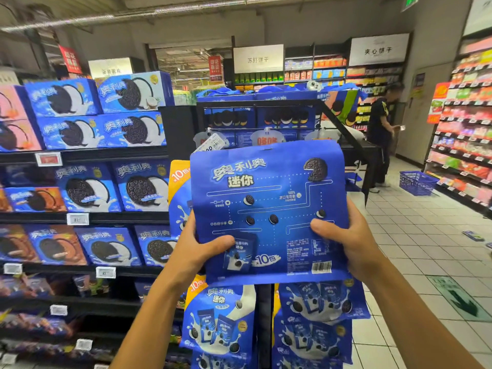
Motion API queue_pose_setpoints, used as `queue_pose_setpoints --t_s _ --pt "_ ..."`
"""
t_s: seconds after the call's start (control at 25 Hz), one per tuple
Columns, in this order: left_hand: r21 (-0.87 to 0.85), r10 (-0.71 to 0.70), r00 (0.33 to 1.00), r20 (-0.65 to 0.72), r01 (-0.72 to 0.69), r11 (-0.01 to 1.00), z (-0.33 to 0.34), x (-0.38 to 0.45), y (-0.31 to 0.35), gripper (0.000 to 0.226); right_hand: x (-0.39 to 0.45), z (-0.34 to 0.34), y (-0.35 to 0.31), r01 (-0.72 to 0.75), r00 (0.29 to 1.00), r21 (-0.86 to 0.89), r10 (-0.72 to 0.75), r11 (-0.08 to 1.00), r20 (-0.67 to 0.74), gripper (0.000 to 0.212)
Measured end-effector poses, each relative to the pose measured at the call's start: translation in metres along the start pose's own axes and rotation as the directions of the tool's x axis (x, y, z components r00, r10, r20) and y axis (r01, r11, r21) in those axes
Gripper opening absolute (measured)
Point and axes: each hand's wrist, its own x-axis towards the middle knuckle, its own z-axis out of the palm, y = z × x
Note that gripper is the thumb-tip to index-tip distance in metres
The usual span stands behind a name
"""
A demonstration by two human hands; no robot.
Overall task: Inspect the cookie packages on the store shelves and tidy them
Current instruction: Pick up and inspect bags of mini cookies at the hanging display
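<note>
- The person's left hand (198, 245) is gripping the lower left edge of a blue cookie bag (269, 209), thumb curled across its face and fingers behind it.
- The right hand (346, 241) is gripping the bag's lower right edge the same way, thumb lying on the printed panel.
- The bag is being held upright between both hands, its back side with the barcode (321, 267) facing the camera, in front of a hanging rack.
- More hanging bags (218, 323) of the same cookies are showing just below and behind the held one, in two columns beside a black post (264, 326).
- To the left, black shelves (80, 217) are carrying rows of blue cookie boxes (87, 190), standing face-out, with white price tags (77, 219) clipped to the shelf edges.
- Behind the rack, a black wire display (266, 105) is holding more blue packs.
- The floor (415, 235) is showing pale square tiles, with a green arrow sticker (462, 299) at the right.
- A blue shopping basket (418, 182) is sitting on the tiles near the right-hand shelves (466, 145), which are stocked with pink and red packets.
- A person in dark clothes (380, 134) is standing farther down the aisle.
</note>
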Motion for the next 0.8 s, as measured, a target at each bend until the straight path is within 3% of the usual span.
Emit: queue_pose_setpoints --t_s 0.24,0.56,0.72,0.8 --pt "0.108 0.131 0.991 -0.038 -0.126 0.986 -0.001 -0.004 -0.004 0.091 -0.003 -0.01 -0.008 0.033 0.998 -0.147 -0.026 0.989 0.048 0.06" --pt "0.304 0.225 0.97 0.091 -0.242 0.922 -0.008 0.009 0.021 0.091 -0.002 -0.011 -0.021 0.133 0.991 -0.323 -0.121 0.937 0.057 0.065" --pt "0.42 0.303 0.944 0.133 -0.331 0.845 -0.004 0.001 0.037 0.066 -0.005 -0.005 -0.026 0.118 0.989 -0.514 -0.145 0.85 -0.012 0.062" --pt "0.431 0.402 0.909 0.11 -0.408 0.805 -0.005 -0.002 0.038 0.077 -0.006 0.0 -0.03 0.157 0.979 -0.59 -0.202 0.792 -0.011 0.061"
